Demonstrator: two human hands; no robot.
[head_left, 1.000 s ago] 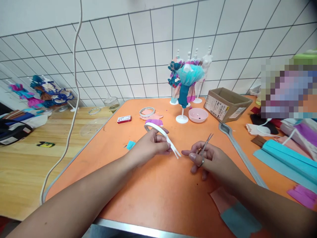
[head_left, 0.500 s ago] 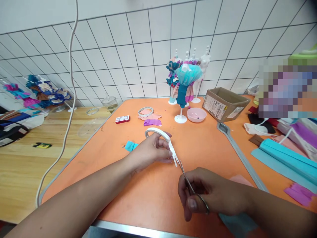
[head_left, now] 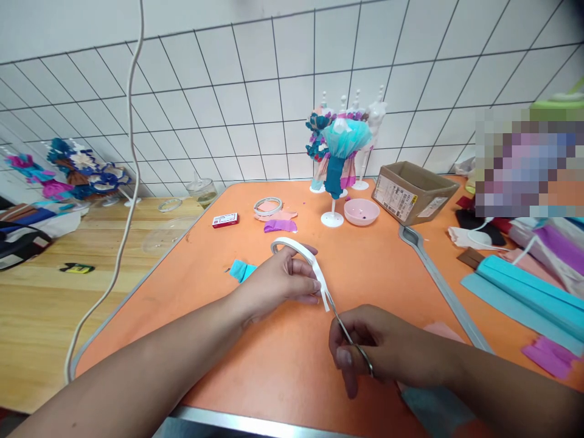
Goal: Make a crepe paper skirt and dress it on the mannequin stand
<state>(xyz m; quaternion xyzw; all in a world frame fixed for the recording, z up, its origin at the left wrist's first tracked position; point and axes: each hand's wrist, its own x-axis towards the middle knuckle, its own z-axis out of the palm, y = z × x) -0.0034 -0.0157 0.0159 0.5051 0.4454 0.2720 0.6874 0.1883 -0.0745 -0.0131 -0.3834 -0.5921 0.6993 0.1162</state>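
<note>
My left hand (head_left: 285,277) is closed around a roll of white tape (head_left: 296,244). The tape's loose end hangs down past my fingertips toward the right and looks split into narrow strips. In my right hand (head_left: 387,344) is a pair of metal scissors (head_left: 343,329), with my thumb at the handle loop. The blades point up and left, their tips at the end of the tape. Just left of my left hand lies a scrap of turquoise fabric (head_left: 241,271), partly hidden behind my wrist.
On the orange table (head_left: 255,377) are a dress form in teal (head_left: 336,173), a pink bowl (head_left: 362,213), a cardboard box (head_left: 401,198), a red-and-white small box (head_left: 225,220), another tape roll (head_left: 267,207) and purple fabric (head_left: 280,225). Folded turquoise fabric (head_left: 524,292) lies right. A white cable (head_left: 132,134) hangs left.
My right fingers have squeezed the scissors' handles closer together, and the blades have drawn together at the tape's end. My left hand and the tape have shifted slightly right and down.
</note>
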